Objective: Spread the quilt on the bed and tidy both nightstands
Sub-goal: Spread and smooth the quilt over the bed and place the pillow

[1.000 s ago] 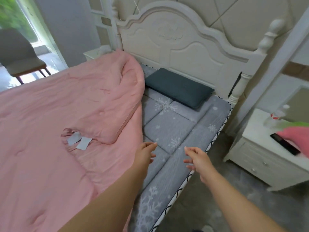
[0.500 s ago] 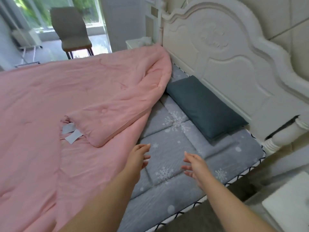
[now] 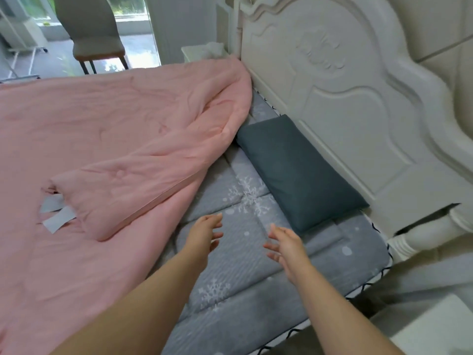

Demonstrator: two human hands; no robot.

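We are holding both hands empty with fingers loosely spread, left hand [image 3: 204,233] and right hand [image 3: 285,243], over the grey snowflake-print mattress pad [image 3: 238,283]. The soft pink quilt [image 3: 102,139] is lying beyond, its near corner folded back, leaving the dark grey-blue pillow [image 3: 294,170] side uncovered; nightstands are waiting. Since a second ago, our view is swinging left, closer to the carved white headboard [image 3: 345,98].
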